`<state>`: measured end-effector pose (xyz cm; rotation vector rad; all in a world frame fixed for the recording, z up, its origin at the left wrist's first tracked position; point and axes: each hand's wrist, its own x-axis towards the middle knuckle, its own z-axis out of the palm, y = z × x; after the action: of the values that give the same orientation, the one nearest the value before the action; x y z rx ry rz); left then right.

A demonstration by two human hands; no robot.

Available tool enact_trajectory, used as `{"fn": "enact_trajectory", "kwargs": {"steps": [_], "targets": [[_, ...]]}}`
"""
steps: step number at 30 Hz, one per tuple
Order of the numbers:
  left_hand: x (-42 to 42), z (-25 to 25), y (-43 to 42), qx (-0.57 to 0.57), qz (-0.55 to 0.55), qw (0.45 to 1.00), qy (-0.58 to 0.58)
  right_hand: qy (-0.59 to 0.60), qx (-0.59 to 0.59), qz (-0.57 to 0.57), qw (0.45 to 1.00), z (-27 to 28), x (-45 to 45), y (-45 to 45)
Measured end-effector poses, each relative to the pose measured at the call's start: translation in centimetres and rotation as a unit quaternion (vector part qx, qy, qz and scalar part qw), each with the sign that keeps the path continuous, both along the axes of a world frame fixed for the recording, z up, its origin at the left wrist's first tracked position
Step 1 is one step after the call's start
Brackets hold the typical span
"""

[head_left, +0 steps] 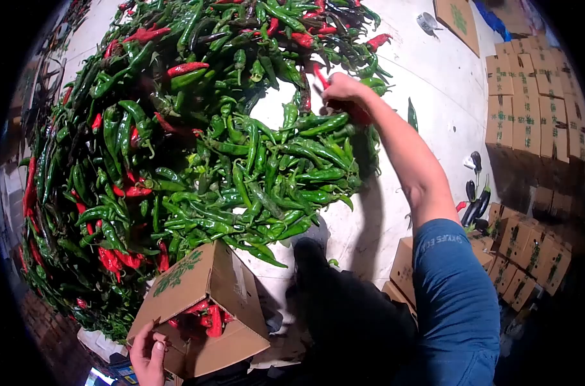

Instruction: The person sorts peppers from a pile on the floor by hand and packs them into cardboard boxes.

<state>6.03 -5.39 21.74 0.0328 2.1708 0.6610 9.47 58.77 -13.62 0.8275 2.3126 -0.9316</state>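
Note:
My right hand [345, 90] reaches out to the far right part of the pepper pile, its fingers closed on a red chili pepper [320, 76] whose end sticks out in front. More red shows beneath that hand, partly hidden by it. Close to my body, my left hand [149, 357] grips the edge of an open cardboard box [238, 321]. The box is tilted, and several red chili peppers [213, 320] lie inside. Beyond it spreads a large heap of mostly green chili peppers [254, 154], with red ones scattered through it.
Stacked cardboard boxes [527, 109] stand at the right, with more boxes [530, 251] lower down. Eggplants [478, 202] lie on the pale floor [447, 116] near them. A metal object [427, 24] and a flat cardboard sheet [458, 22] are at the upper right.

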Motion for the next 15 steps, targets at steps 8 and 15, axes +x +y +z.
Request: {"fn": "enact_trajectory", "kwargs": {"steps": [8, 15], "targets": [[0.2, -0.1, -0.5, -0.002, 0.015, 1.0, -0.019, 0.022, -0.092, -0.084, 0.992, 1.7, -1.6, 0.9], [0.4, 0.5, 0.4, -0.006, 0.009, 1.0, -0.01, 0.02, -0.084, -0.171, 0.982, 0.0, -5.1, -5.1]]}}
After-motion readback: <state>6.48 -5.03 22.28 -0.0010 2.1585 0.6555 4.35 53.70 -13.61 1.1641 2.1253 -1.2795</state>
